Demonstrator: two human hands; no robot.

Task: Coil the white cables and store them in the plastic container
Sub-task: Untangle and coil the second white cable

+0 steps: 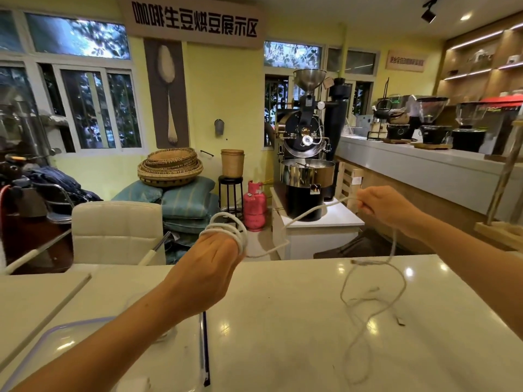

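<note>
My left hand (208, 268) is raised above the white table (283, 321), with several loops of white cable (227, 226) wound around its fingers. From those loops the cable runs to the right, up to my right hand (380, 205), which pinches it at about the same height. Below my right hand the rest of the cable (368, 301) hangs down and lies in loose curls on the table. A clear plastic container (56, 349) with a blue-edged rim sits at the near left under my left forearm; its contents are hard to make out.
A white padded chair (116, 230) stands beyond the table's far edge on the left. Past it are cushions with baskets, a pink gas cylinder (254, 206) and a coffee roaster (307, 165). A long counter with grinders runs along the right.
</note>
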